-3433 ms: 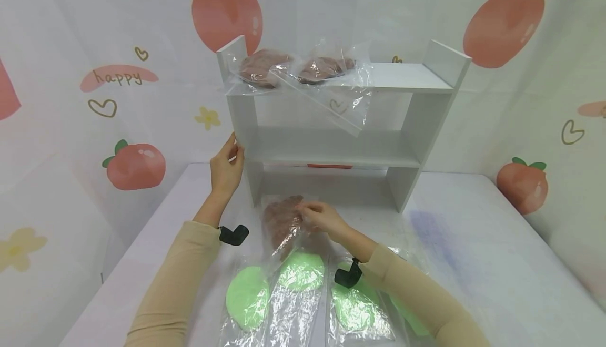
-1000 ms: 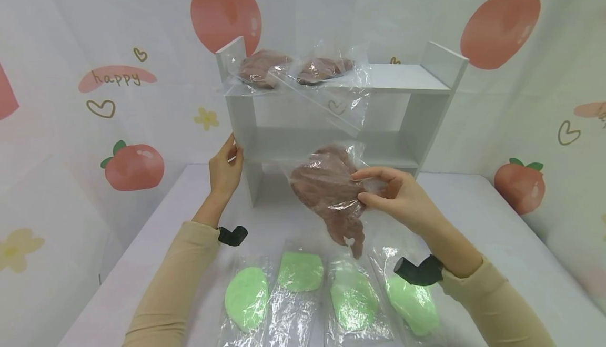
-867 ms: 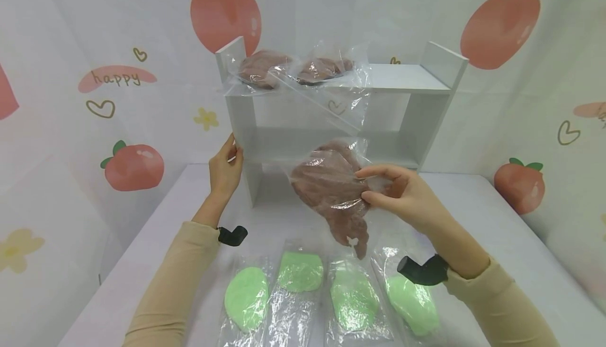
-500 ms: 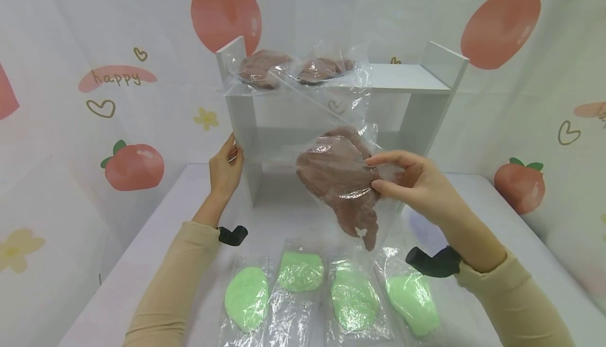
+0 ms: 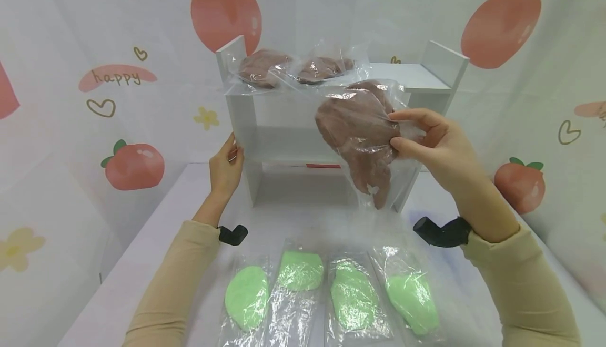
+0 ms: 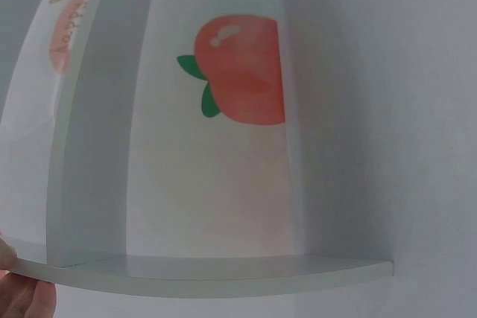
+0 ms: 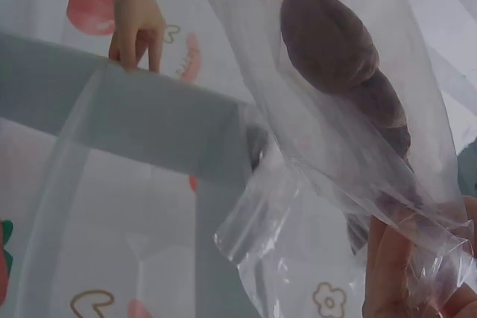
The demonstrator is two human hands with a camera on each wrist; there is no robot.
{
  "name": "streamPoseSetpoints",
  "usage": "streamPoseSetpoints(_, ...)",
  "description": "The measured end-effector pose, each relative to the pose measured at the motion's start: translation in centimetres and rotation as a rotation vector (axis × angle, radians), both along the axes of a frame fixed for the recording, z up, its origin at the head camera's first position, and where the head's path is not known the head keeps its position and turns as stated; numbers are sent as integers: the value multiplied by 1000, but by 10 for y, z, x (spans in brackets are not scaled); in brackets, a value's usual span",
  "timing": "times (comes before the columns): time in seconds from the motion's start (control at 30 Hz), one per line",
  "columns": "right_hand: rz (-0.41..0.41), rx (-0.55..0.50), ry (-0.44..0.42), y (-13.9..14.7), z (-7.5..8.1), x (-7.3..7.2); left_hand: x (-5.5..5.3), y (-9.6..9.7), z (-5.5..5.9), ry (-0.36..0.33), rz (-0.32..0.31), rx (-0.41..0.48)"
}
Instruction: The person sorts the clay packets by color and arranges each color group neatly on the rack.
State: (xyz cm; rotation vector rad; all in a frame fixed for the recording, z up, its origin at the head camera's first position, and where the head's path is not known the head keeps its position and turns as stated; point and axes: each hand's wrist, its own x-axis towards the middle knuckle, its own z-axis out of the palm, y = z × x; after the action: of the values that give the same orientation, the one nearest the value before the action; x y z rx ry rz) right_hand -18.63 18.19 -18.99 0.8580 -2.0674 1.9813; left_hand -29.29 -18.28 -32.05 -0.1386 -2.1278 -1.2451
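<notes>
My right hand [image 5: 445, 150] pinches the right side of a clear plastic bag [image 5: 357, 121] holding a flat, lumpy brown piece, whose exact kind I cannot tell. The bag hangs tilted in front of the white shelf unit's upper right part, below its top board. My left hand [image 5: 226, 171] grips the edge of the left side panel of the shelf unit [image 5: 243, 121]; in the left wrist view its fingertips [image 6: 26, 299] show at the lower left corner. Up on the top board, a bagged brown piece [image 5: 262, 67] lies at the left, with another bagged brown piece [image 5: 322, 68] beside it.
Several clear bags with flat light-green pieces [image 5: 354, 297] lie in a row along the front of the white table [image 5: 151, 263]. Behind the shelf unit hangs a white backdrop [image 5: 331, 5] printed with fruit. The top board's right part [image 5: 402, 76] shows bare.
My right hand picked the bagged brown piece up off the table before the shelf and raised it up and to the right. My left hand stayed on the side panel.
</notes>
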Motion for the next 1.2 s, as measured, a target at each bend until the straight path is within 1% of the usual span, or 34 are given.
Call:
streamPoseSetpoints(0.07,-6,-19,1,2,4,-4,-1,-1,-1,6,-5,-6)
streamPoseSetpoints(0.17,3,-77,-4,5,12,-11,-2,-1,-2,19,-13,-14)
streamPoseSetpoints(0.37,2,-229,-36,12,27,-25,-1,-1,-2,26,-11,-15)
streamPoseSetpoints(0.47,-38,-270,-58,15,32,-32,-1,-1,-2,22,-8,-14)
streamPoseSetpoints(0.63,-124,-301,-88,20,39,-42,-1,0,-2,25,-8,-2)
streamPoseSetpoints(0.87,-163,-405,-126,27,48,-53,-1,0,-2,21,-11,2)
streamPoseSetpoints(1.0,-198,-430,-162,32,53,-59,-2,0,-2,18,-7,-1)
streamPoseSetpoints(1.2,-267,-472,-252,37,61,-68,-3,-1,-3,30,-5,-2)
